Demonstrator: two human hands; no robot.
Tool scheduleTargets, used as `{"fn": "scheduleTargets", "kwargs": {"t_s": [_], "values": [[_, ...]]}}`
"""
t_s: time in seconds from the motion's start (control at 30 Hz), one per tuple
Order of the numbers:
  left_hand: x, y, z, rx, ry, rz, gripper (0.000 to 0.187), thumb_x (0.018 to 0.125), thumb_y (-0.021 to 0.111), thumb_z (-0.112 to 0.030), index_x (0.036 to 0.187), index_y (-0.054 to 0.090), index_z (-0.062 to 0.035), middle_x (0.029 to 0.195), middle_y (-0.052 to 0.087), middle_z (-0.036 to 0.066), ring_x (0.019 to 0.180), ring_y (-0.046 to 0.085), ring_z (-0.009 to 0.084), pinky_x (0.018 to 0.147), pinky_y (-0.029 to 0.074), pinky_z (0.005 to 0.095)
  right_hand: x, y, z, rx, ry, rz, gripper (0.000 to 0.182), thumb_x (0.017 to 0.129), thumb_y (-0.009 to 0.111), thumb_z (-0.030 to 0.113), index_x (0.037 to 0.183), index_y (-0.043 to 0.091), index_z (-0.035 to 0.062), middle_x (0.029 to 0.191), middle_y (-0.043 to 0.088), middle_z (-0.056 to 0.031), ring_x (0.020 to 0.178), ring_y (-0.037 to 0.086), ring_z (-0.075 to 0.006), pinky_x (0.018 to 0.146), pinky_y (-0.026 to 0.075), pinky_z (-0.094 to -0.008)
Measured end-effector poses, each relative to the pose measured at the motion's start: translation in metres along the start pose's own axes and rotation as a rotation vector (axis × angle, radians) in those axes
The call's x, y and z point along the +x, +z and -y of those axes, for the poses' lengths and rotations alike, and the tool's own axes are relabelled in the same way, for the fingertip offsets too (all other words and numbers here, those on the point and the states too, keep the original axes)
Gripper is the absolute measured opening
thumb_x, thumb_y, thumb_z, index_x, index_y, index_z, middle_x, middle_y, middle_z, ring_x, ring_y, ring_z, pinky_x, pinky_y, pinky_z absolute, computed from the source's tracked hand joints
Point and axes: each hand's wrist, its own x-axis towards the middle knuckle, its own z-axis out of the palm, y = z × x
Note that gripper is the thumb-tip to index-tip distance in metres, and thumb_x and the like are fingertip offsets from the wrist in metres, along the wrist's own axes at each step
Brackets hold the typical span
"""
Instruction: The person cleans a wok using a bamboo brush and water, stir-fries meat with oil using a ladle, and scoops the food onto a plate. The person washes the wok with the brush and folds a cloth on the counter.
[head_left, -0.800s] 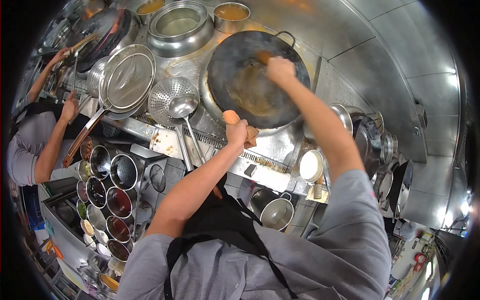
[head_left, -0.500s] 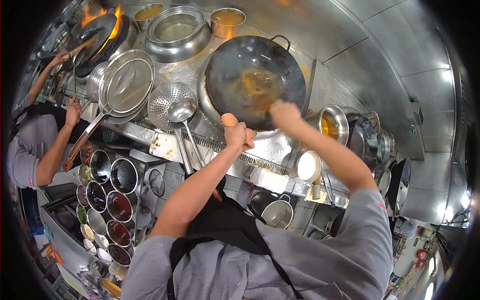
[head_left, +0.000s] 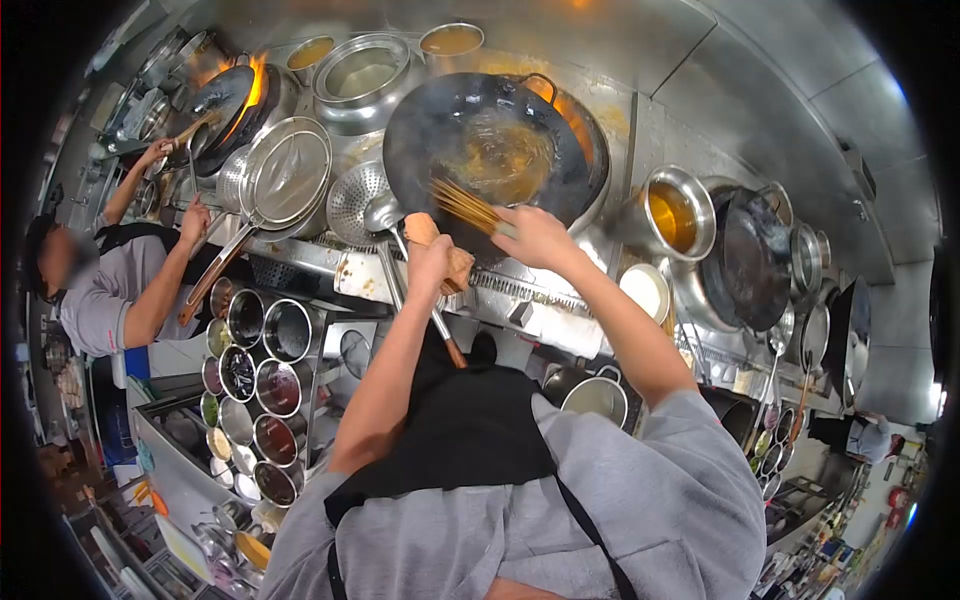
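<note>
My left hand (head_left: 430, 262) is closed round a folded orange-brown cloth (head_left: 458, 268) at the near edge of a large black wok (head_left: 420, 125). Murky brownish liquid (head_left: 505, 155) moves in the wok's bottom. In my right hand (head_left: 535, 238) is a bamboo brush (head_left: 462, 205), its bristles spread over the wok's near left part. The wok leans, and orange flame (head_left: 575, 125) shows behind its right rim. Just left of it, a steel ladle (head_left: 383, 212) lies against a perforated strainer (head_left: 352, 198).
At the left a co-worker (head_left: 150, 280) handles tools over another wok (head_left: 225, 95) with flames. Pots of sauces (head_left: 278, 388) stand below. A pot of yellow oil (head_left: 672, 215), a white bowl (head_left: 645, 292) and a second black wok (head_left: 748, 258) are on the right.
The wok has tilted and shifted left, uncovering flame at its right. My right hand and the brush, blurred earlier, have moved left. The view has also shifted, showing more of the co-worker.
</note>
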Motion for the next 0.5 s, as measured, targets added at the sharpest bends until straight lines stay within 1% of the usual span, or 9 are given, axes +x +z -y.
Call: {"fn": "scheduleTargets", "kwargs": {"t_s": [0.07,0.1,0.13,0.17,0.2,0.3,0.4,0.43,0.5], "values": [[-0.014,-0.012,-0.009,0.027,-0.030,0.033,0.033,0.078,0.063,-0.011,0.106,0.056,0.0040,0.092,0.062,0.010,0.081,0.063,0.0206,0.074,0.051,0.0340,-0.042,-0.001,-0.043,0.233,0.083,0.083,0.055,0.085,0.067,0.037,0.132,0.060,0.0080,0.112,0.067,-0.0240,0.103,0.065,-0.0397,0.093,0.050,-0.0459],[-0.018,-0.014,-0.009,0.023,-0.015,0.040,0.032,0.078,0.063,-0.011,0.105,0.056,0.0039,0.091,0.062,0.010,0.081,0.063,0.0204,0.074,0.051,0.0340,-0.062,-0.004,-0.062,0.284,0.132,0.040,0.059,0.083,0.070,0.039,0.133,0.061,0.0078,0.108,0.070,-0.0234,0.093,0.069,-0.0334,0.087,0.053,-0.0420],[-0.019,-0.015,-0.010,0.020,0.003,0.051,0.031,0.078,0.063,-0.011,0.105,0.056,0.0038,0.091,0.062,0.010,0.081,0.063,0.0203,0.074,0.051,0.0340,-0.078,-0.031,-0.060,0.474,0.454,0.230,0.060,0.083,0.071,0.038,0.133,0.060,0.0067,0.098,0.071,-0.0196,0.076,0.070,-0.0249,0.076,0.055,-0.0373],[-0.021,-0.013,-0.011,0.016,0.021,0.063,0.031,0.078,0.063,-0.011,0.104,0.056,0.0037,0.091,0.061,0.009,0.081,0.063,0.0201,0.074,0.051,0.0339,-0.097,-0.030,-0.080,0.465,0.466,0.103,0.061,0.083,0.072,0.038,0.134,0.060,0.0059,0.088,0.070,-0.0147,0.064,0.066,-0.0187,0.063,0.054,-0.0356],[-0.030,-0.010,-0.023,0.027,0.024,0.073,0.031,0.078,0.063,-0.010,0.105,0.055,0.0032,0.090,0.060,0.009,0.082,0.062,0.0207,0.075,0.051,0.0341,-0.108,-0.003,-0.129,0.411,0.366,-0.033,0.061,0.083,0.073,0.037,0.133,0.060,0.0040,0.082,0.070,-0.0124,0.065,0.064,-0.0174,0.060,0.052,-0.0341],[-0.024,-0.004,-0.031,0.181,0.141,0.041,0.038,0.077,0.063,-0.011,0.111,0.054,0.0042,0.096,0.062,0.013,0.087,0.063,0.0233,0.081,0.050,0.0350,-0.145,-0.030,-0.113,0.651,0.521,-0.160,0.057,0.087,0.071,0.032,0.133,0.059,0.0005,0.083,0.070,-0.0075,0.067,0.061,-0.0124,0.067,0.050,-0.0286],[-0.008,0.012,-0.050,0.350,0.270,-0.054,0.056,0.073,0.067,-0.022,0.119,0.051,0.0067,0.108,0.064,0.022,0.100,0.065,0.0326,0.091,0.048,0.0395,-0.159,-0.013,-0.113,0.743,0.378,-0.264,0.058,0.089,0.072,0.030,0.136,0.056,0.0008,0.108,0.070,-0.0065,0.096,0.063,-0.0128,0.081,0.053,-0.0309],[-0.008,0.021,-0.061,0.384,0.315,-0.074,0.060,0.072,0.068,-0.025,0.120,0.051,0.0072,0.109,0.065,0.024,0.102,0.065,0.0344,0.093,0.048,0.0404,-0.158,-0.009,-0.111,0.729,0.384,-0.193,0.059,0.088,0.072,0.031,0.137,0.056,0.0021,0.113,0.069,-0.0113,0.101,0.063,-0.0159,0.087,0.051,-0.0313],[-0.019,0.042,-0.095,0.455,0.350,-0.075,0.063,0.072,0.069,-0.028,0.120,0.050,0.0073,0.109,0.065,0.026,0.103,0.065,0.0376,0.093,0.047,0.0426,-0.152,0.002,-0.099,0.461,0.319,-0.201,0.063,0.086,0.071,0.040,0.135,0.057,0.0032,0.119,0.068,-0.0199,0.111,0.065,-0.0307,0.097,0.048,-0.0364]]}}
